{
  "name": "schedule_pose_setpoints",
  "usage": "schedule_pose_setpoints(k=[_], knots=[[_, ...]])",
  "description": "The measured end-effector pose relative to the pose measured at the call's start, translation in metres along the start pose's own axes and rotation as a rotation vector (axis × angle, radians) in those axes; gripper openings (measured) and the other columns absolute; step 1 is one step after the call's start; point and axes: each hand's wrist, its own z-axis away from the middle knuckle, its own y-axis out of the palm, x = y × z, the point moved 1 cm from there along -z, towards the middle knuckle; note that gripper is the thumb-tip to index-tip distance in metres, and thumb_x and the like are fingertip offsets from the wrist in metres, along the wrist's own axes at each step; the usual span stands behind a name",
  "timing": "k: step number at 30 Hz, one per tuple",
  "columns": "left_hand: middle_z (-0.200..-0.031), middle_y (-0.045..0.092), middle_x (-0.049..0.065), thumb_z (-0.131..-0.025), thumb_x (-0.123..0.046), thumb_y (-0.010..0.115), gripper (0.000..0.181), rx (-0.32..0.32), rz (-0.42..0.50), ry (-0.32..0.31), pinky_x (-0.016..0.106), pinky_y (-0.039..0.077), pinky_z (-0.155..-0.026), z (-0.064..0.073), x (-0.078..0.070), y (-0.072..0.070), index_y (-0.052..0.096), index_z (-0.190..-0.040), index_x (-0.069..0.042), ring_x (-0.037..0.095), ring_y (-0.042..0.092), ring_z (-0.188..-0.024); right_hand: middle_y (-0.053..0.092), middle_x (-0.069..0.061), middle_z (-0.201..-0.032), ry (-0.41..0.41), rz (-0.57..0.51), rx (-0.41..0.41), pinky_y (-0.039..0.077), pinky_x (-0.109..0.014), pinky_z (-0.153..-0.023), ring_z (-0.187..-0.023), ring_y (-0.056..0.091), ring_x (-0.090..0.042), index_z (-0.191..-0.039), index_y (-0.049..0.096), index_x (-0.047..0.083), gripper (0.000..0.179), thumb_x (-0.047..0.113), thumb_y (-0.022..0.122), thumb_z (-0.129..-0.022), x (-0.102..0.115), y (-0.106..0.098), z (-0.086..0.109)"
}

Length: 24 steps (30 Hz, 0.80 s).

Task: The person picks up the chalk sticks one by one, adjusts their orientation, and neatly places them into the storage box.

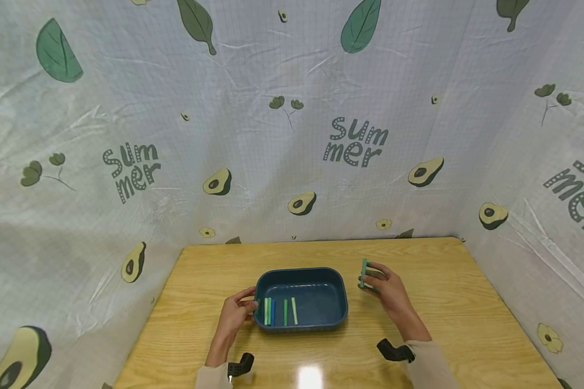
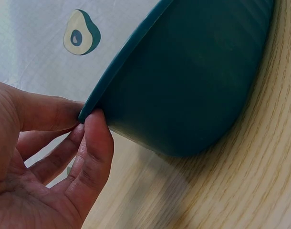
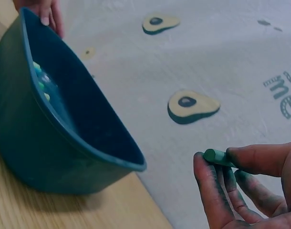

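Note:
A dark blue plastic bin (image 1: 328, 326) stands on the table. My left hand (image 1: 234, 313) pinches its left rim between thumb and fingers, seen close up in the left wrist view. Off to the right of the bin, my right hand (image 1: 389, 292) is raised, holding a green chalk stick (image 3: 215, 156) between thumb and fingertips. Green dust marks those fingers. Inside the bin, toward its left end, several chalk sticks lie side by side: a blue stick (image 1: 273, 312), a green stick (image 1: 285, 312) and a pale yellow-green stick (image 1: 294, 311) among them.
The light wooden table (image 1: 389, 249) reaches back to a white sheet (image 1: 253, 135) printed with avocados and leaves, which also hangs at both sides. Each wrist wears a small black camera, such as the right wrist camera (image 1: 394, 351).

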Motion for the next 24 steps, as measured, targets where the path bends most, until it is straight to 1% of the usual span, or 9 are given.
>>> schedule_pose_setpoints(k=[3,5,9,12,15,21,24], knots=[[-0.131,0.058,0.021,-0.091,0.003,0.060,0.045,0.002,0.001,0.003,0.031,0.055,-0.061,-0.001,0.001,0.000,0.058,-0.135,-0.002,0.027,0.063,-0.096,0.059,-0.007,-0.117,-0.002,0.006,0.022,0.056,-0.033,-0.091,-0.096,0.067,-0.010,-0.148,0.034,0.001,0.058,0.006,0.059,-0.096,0.002,0.005,-0.001],[-0.131,0.058,0.021,-0.091,0.003,0.060,0.045,0.002,0.004,0.001,0.030,0.054,-0.060,-0.001,0.001,0.000,0.058,-0.135,-0.002,0.027,0.063,-0.096,0.060,-0.008,-0.117,-0.004,0.007,0.028,0.056,-0.034,-0.090,-0.095,0.067,-0.010,-0.147,0.036,0.000,0.057,0.005,0.060,-0.095,0.003,0.009,-0.002],[-0.131,0.058,0.021,-0.091,0.003,0.060,0.045,0.002,0.009,0.000,0.029,0.054,-0.059,-0.001,0.001,0.000,0.058,-0.135,-0.002,0.026,0.063,-0.096,0.059,-0.012,-0.121,-0.001,0.022,0.056,0.055,-0.038,-0.093,-0.097,0.066,-0.011,-0.146,0.037,0.001,0.056,0.006,0.061,-0.095,0.004,0.017,-0.003],[-0.131,0.058,0.021,-0.091,0.003,0.060,0.045,0.002,0.010,0.002,0.029,0.054,-0.059,-0.001,0.001,0.000,0.058,-0.135,-0.002,0.026,0.063,-0.096,0.059,-0.013,-0.121,0.005,0.037,0.066,0.055,-0.040,-0.094,-0.098,0.065,-0.013,-0.146,0.038,0.001,0.056,0.006,0.061,-0.095,0.004,0.023,-0.004],[-0.132,0.057,0.021,-0.091,0.003,0.060,0.045,0.001,0.010,-0.002,0.030,0.054,-0.059,-0.001,0.001,0.000,0.058,-0.135,-0.002,0.025,0.063,-0.095,0.060,-0.012,-0.118,0.011,0.052,0.076,0.054,-0.042,-0.093,-0.098,0.065,-0.014,-0.145,0.040,0.000,0.056,0.005,0.062,-0.094,0.004,0.031,-0.005],[-0.133,0.056,0.022,-0.091,0.002,0.060,0.046,0.004,0.004,-0.008,0.031,0.054,-0.060,-0.002,0.001,0.000,0.056,-0.137,-0.001,0.026,0.063,-0.096,0.060,-0.017,-0.119,0.026,0.061,0.110,0.054,-0.046,-0.094,-0.096,0.066,-0.017,-0.143,0.042,0.000,0.053,0.003,0.061,-0.094,0.006,0.048,-0.006],[-0.133,0.056,0.023,-0.091,0.004,0.059,0.046,0.009,0.003,-0.013,0.031,0.054,-0.061,0.000,-0.002,0.000,0.055,-0.137,0.000,0.027,0.063,-0.096,0.060,-0.019,-0.120,0.033,0.070,0.132,0.054,-0.046,-0.093,-0.096,0.066,-0.017,-0.143,0.041,0.000,0.053,0.002,0.059,-0.094,0.006,0.057,-0.005]])
